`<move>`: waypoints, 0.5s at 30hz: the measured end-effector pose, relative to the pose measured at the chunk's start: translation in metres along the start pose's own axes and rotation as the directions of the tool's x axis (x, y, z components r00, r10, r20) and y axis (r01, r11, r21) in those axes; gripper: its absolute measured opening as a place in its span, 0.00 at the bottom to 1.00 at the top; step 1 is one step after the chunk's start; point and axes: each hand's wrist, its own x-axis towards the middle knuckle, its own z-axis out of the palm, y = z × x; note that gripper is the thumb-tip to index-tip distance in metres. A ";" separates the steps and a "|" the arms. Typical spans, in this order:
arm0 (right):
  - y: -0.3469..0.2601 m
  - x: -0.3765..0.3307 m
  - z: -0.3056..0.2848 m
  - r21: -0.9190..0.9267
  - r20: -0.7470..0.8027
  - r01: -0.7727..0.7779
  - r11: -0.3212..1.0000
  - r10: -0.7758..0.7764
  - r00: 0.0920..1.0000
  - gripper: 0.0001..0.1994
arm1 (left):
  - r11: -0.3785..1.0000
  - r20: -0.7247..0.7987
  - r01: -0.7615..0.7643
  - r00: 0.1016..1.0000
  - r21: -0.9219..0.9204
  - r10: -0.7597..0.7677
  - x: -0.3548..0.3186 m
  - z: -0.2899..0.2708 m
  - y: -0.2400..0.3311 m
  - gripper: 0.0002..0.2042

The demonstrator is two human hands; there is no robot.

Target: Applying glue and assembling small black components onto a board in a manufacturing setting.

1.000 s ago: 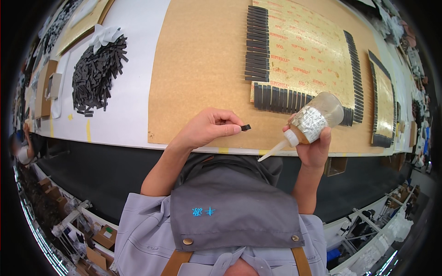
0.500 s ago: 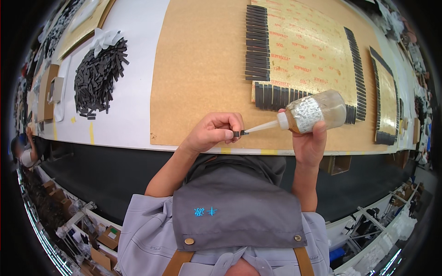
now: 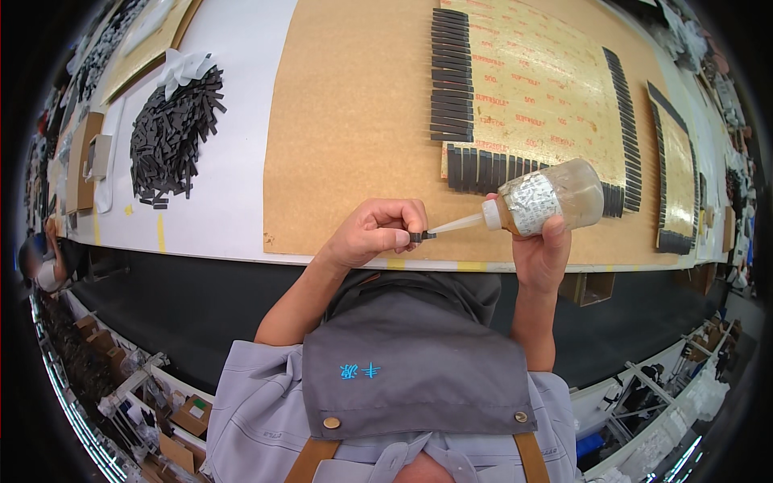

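Note:
Between the thumb and fingers of my left hand (image 3: 376, 233) is a small black strip (image 3: 422, 237), pinched near the table's front edge. My right hand (image 3: 541, 251) grips a clear squeeze bottle (image 3: 555, 196) with a silvery label and a white cap, tipped on its side. Its long pale nozzle (image 3: 457, 223) points left, and the tip is at the black strip. Brownish liquid shows inside the bottle near the cap. Behind the bottle lies a yellowish printed board (image 3: 539, 97) with black strips along its left, right and near edges.
A brown sheet (image 3: 346, 121) lies under the board on the white table (image 3: 233, 229). To the left is a heap of black strips (image 3: 171, 137) with a white flower-shaped piece (image 3: 185, 71) on it. Another strip-edged board (image 3: 675, 169) lies at right. A person (image 3: 50, 270) is at far left.
The bottle has shifted very slightly left and down, its nozzle tip staying at the black strip. My left hand has barely moved.

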 end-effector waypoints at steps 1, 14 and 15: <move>0.001 0.000 0.000 0.007 -0.007 0.000 1.000 0.000 1.000 0.34 | 1.000 -0.001 -0.001 1.000 -0.002 0.001 0.000 0.000 0.000 0.04; 0.002 0.001 -0.002 -0.018 -0.008 -0.009 1.000 0.009 1.000 0.34 | 1.000 -0.005 -0.004 1.000 -0.005 0.004 0.000 -0.003 -0.002 0.05; 0.002 0.001 -0.004 -0.035 0.012 -0.013 0.999 0.014 1.000 0.34 | 1.000 -0.005 -0.004 1.000 -0.005 0.004 0.000 -0.003 -0.002 0.05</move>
